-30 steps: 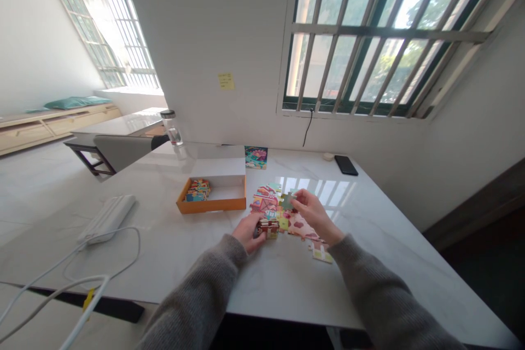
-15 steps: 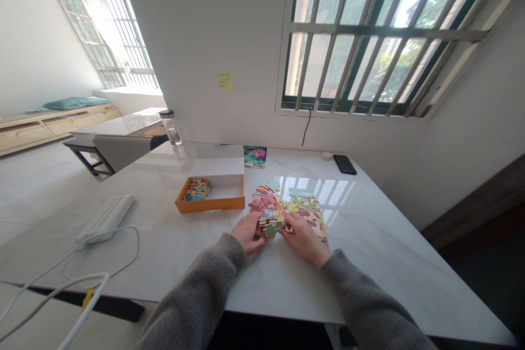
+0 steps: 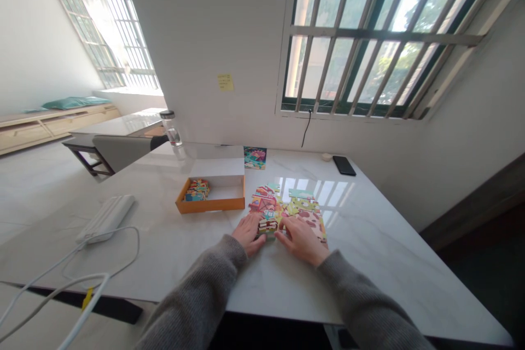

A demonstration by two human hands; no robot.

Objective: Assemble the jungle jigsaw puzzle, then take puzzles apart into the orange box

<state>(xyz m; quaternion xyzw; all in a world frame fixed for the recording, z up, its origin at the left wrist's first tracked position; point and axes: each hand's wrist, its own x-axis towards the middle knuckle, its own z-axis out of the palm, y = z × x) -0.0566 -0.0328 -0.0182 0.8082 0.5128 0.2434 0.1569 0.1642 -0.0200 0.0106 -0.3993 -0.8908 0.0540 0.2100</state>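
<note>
A small stack of puzzle pieces sits between my hands, its layered light and dark edges facing me. My left hand has its fingers along the stack's left side and its thumb at the near side. At the right end, the thumb and fingertips of my right hand close in on the same stack. Under and behind my hands lies a partly joined jigsaw puzzle with a red barn at left. A spotted, cow-like pattern and green parts show at right. My hands hide its near part.
An orange-sided box stands left of the puzzle, with more puzzle pieces in its left end. Behind lie a dark picture card and a phone. A bottle and a white power strip with cables are at left.
The stack between my hands has turned: its green top face showed before, now its edges show. My right hand has shifted slightly left.
</note>
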